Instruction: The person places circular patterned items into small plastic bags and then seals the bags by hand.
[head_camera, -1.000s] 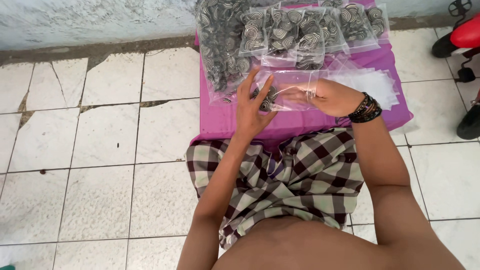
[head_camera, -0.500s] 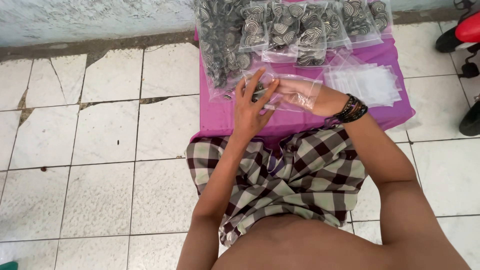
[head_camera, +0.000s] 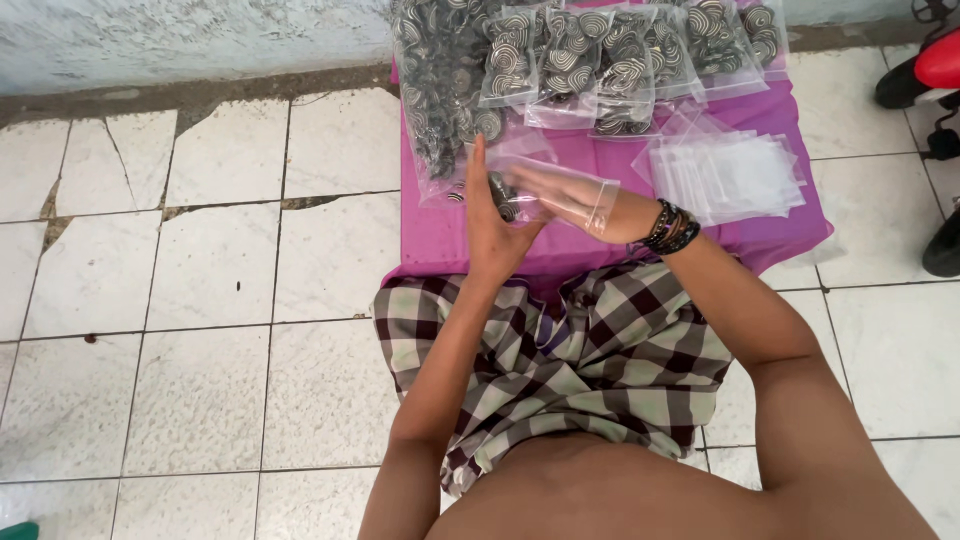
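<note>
Fingers of left hand (head_camera: 492, 228) and right hand (head_camera: 570, 195) grip a clear plastic bag (head_camera: 560, 190).

Two hands work over one pink cloth (head_camera: 740, 225): the left hand (head_camera: 490, 225) and the right hand (head_camera: 570, 195). Between them is one clear bag (head_camera: 560, 185). One stack of empty bags (head_camera: 730, 175) lies on the cloth, with one large bag of patterned pieces (head_camera: 435, 90) and about five small filled bags (head_camera: 610, 60).
</note>
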